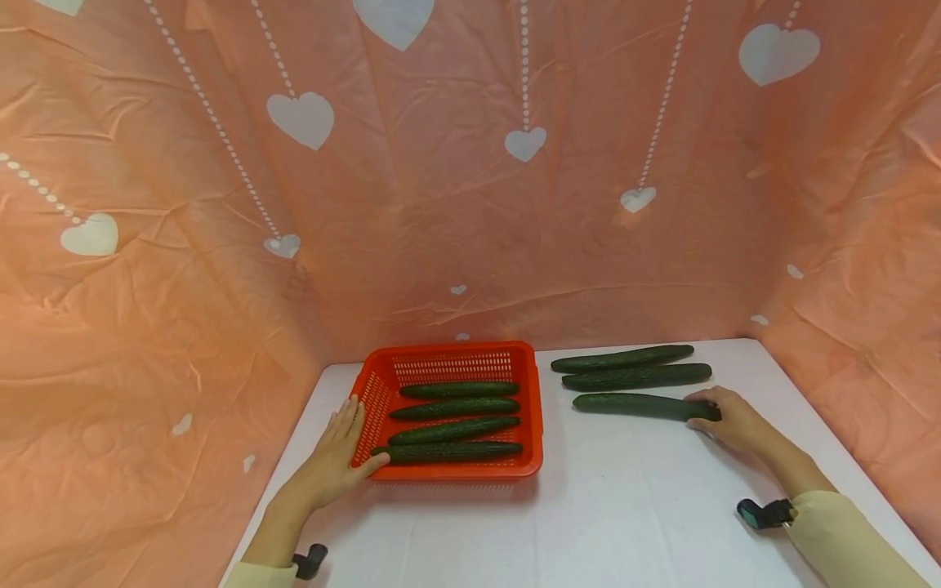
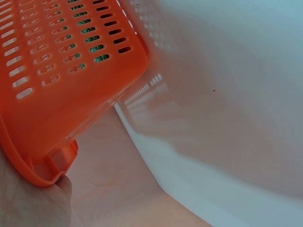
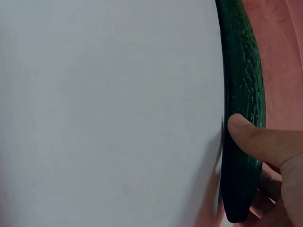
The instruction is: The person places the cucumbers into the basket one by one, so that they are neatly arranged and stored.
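My right hand (image 1: 738, 420) grips the right end of a dark green cucumber (image 1: 635, 405) on the white table. The right wrist view shows the thumb on one side of that cucumber (image 3: 241, 75) and fingers on the other. Two more cucumbers (image 1: 635, 376) lie just behind it. At the front left corner of a red plastic basket (image 1: 456, 472), my left hand (image 1: 331, 464) rests on the rim, fingers stretched along its side and thumb at the front. Several cucumbers (image 1: 454, 429) lie side by side in the basket. From the left wrist, the basket's slotted wall (image 2: 80, 106) hides most of them.
Orange cloth (image 1: 470, 245) with white hearts surrounds the white table (image 1: 610, 523) at the back and sides. A small black device (image 1: 764, 514) is strapped at the right wrist, and another (image 1: 312, 562) at the left.
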`<state>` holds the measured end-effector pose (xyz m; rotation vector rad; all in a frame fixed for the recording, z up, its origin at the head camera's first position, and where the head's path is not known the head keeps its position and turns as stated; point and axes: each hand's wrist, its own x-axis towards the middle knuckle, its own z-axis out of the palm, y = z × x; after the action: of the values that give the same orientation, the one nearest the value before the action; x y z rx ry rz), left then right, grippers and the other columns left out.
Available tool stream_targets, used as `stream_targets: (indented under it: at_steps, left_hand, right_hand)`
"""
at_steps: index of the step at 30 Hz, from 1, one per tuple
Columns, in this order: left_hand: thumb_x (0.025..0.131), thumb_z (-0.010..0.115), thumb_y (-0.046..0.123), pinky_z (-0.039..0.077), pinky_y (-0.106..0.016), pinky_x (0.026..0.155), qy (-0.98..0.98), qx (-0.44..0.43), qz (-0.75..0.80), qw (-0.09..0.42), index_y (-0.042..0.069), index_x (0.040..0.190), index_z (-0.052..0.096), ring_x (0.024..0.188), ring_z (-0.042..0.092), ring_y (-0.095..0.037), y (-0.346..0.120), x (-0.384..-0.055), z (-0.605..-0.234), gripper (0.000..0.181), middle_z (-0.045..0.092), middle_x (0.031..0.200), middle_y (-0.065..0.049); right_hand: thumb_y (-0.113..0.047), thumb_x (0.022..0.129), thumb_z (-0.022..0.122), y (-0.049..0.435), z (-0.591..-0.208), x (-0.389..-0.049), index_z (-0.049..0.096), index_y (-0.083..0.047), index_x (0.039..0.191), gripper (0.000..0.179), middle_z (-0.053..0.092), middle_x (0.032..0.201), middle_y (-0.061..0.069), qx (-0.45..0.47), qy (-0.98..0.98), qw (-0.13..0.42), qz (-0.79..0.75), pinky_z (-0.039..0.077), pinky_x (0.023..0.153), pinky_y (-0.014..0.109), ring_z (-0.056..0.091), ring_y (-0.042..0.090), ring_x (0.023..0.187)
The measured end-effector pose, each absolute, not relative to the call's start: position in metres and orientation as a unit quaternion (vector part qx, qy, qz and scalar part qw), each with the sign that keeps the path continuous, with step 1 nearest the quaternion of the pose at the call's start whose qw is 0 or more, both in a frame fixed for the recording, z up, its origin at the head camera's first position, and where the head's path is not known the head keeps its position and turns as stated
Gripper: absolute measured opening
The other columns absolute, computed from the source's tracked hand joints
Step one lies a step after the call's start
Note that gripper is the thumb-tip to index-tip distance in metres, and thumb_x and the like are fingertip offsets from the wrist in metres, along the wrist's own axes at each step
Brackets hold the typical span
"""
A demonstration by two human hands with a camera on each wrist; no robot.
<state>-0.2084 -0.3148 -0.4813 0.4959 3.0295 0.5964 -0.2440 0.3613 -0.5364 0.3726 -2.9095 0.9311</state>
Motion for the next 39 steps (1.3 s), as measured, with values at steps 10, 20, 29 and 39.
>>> stream_targets:
  at_steps: [10, 20, 29, 39]
  left_hand:
    - [0.101, 0.066, 0.059, 0.006, -0.068, 0.13, 0.969, 0.159, 0.188, 0.007, -0.009, 0.167, 0.015, 0.163, -0.002, -0.049, -0.313, -0.208, -0.479, 0.108, 0.001, 0.178, -0.027]
    - [0.101, 0.065, 0.06, 0.007, -0.068, 0.129, 0.97, 0.156, 0.184, 0.01, -0.009, 0.168, 0.016, 0.163, -0.002, -0.05, -0.313, -0.207, -0.479, 0.108, 0.001, 0.178, -0.026]
    - [0.102, 0.065, 0.06, 0.006, -0.067, 0.13, 0.97, 0.156, 0.185, 0.009, -0.008, 0.168, 0.015, 0.164, -0.002, -0.048, -0.314, -0.207, -0.48, 0.108, 0.0, 0.178, -0.025]
    - [0.101, 0.065, 0.06, 0.006, -0.067, 0.13, 0.97, 0.159, 0.185, 0.007, -0.009, 0.167, 0.016, 0.164, -0.001, -0.049, -0.314, -0.208, -0.48, 0.108, 0.001, 0.178, -0.026]
  right_hand:
    - [-0.021, 0.095, 0.084, 0.362, -0.535, -0.232, 0.068, 0.002, 0.126, 0.042, 0.069, 0.12, 0.024, 0.107, -0.943, 0.013, 0.315, 0.053, 0.093, 0.063, 0.063, 0.038, 0.104]
    - [-0.024, 0.098, 0.081, 0.358, -0.526, -0.224, 0.067, -0.002, 0.128, 0.04, 0.067, 0.125, 0.026, 0.118, -0.936, 0.048, 0.329, 0.051, 0.093, 0.063, 0.06, 0.041, 0.111]
    - [-0.022, 0.096, 0.084, 0.353, -0.519, -0.22, 0.069, -0.008, 0.126, 0.037, 0.071, 0.121, 0.018, 0.137, -0.93, 0.102, 0.325, 0.047, 0.082, 0.021, 0.057, 0.008, 0.103]
    - [-0.02, 0.096, 0.083, 0.344, -0.497, -0.215, 0.069, -0.012, 0.13, 0.037, 0.07, 0.13, 0.021, 0.136, -0.919, 0.142, 0.342, 0.049, 0.091, 0.035, 0.06, 0.024, 0.122]
